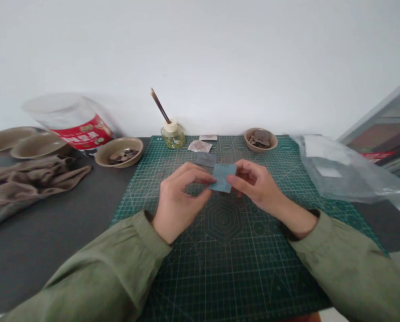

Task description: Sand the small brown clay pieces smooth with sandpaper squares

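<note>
You hold a small blue-grey square (223, 177) between both hands, just above the middle of the green mat (227, 268). Your left hand (178, 201) pinches its near-left corner, thumb and forefinger closed on the edge and the other fingers curled loosely under. Your right hand (255, 183) pinches the right edge the same way, knuckles turned toward the wall. With a grip on each side the square stays taut and tilted up toward you, which looks like a way to keep its face in view and its edges free. Both wrists hover off the mat; the forearms, in olive sleeves, come in from the near corners and meet over the mat's centre.

A grey square (206, 159) lies flat on the mat just beyond the held one, nearly touching it in this view. Further back on the mat lie a pale pinkish piece (200, 146) and a small white piece (208, 137), laid singly rather than stacked. A bowl (261, 139) of dark pieces stands at the mat's far edge, right of centre. A second bowl (119, 152) with similar pieces stands just off the mat's far-left corner. A small glass bottle (172, 135) with sticks in it stands at the far edge. A clear bag (341, 172) overlaps the mat's right side, and a brown cloth (28, 181) lies well off to the left.
</note>
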{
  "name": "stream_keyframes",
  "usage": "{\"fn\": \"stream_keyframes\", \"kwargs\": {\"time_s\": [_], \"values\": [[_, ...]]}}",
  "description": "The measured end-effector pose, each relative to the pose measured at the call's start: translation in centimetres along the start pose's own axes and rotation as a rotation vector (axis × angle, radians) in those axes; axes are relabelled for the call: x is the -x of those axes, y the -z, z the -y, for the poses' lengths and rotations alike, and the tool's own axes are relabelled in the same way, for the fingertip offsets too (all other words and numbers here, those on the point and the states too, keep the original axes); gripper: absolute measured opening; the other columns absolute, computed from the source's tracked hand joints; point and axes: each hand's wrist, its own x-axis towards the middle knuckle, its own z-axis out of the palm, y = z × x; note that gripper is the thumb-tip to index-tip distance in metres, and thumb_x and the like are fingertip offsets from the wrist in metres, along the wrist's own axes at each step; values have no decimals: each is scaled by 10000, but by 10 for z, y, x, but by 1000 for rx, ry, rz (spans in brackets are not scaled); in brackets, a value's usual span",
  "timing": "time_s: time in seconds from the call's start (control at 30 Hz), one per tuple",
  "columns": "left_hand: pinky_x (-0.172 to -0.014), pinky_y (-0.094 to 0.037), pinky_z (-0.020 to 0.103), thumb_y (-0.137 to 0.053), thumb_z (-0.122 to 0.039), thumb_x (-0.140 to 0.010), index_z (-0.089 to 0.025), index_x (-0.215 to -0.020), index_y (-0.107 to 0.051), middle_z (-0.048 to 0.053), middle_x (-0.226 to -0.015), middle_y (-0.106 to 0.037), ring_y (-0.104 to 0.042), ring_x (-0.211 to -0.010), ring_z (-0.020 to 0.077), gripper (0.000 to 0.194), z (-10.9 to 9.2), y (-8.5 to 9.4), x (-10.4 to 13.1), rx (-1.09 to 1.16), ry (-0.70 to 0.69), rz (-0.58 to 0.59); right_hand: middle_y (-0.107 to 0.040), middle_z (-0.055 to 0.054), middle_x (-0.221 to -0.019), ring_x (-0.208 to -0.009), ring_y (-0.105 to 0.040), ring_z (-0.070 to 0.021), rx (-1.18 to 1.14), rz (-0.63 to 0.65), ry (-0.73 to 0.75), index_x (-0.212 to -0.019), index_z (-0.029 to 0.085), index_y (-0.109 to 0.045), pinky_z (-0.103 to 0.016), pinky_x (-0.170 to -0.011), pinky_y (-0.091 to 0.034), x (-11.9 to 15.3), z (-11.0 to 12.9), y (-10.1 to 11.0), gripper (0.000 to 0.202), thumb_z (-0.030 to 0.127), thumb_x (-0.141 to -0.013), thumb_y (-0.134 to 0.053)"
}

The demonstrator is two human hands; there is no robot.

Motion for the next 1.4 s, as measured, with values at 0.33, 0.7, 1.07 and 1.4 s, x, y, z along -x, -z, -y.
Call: {"fn": "stream_keyframes", "kwargs": {"time_s": [0.33,0.7,1.07,1.4], "values": [[-833,-618,306,-811,-363,-986,-187,-1254,-757,70,-1129,-804,-754,-979,207,324,1,-6,-4,222,242,64,-776,-8,-855,-660,-630,-145,99,-1,1,-977,223,-796,-282,-583,-479,-2,2,4,319,477,-862,-952],[-650,-540,237,-870,-410,-958,-183,-977,-809,24,-844,-779,-687,-724,142,235,5,-7,-5,578,486,277,-788,-22,-865,-668,-645,-152,-89,-64,-52,-1041,229,-806,-264,-536,-472,-5,6,6,415,539,-822,-975],[-935,-648,271,-888,-350,-964,-174,-1085,-817,79,-1149,-863,-831,-989,173,225,9,-9,-3,727,576,243,-745,-1,-736,-568,-602,-141,-64,-67,-5,-1032,219,-802,-270,-480,-431,-5,4,8,371,585,-974,-822],[-941,-580,301,-934,-352,-898,-179,-1101,-830,80,-1128,-849,-758,-1010,193,287,12,-9,-4,665,551,266,-745,-1,-739,-513,-596,-120,44,-78,-6,-997,195,-729,-247,-460,-453,-6,3,8,393,560,-932,-858]]}}
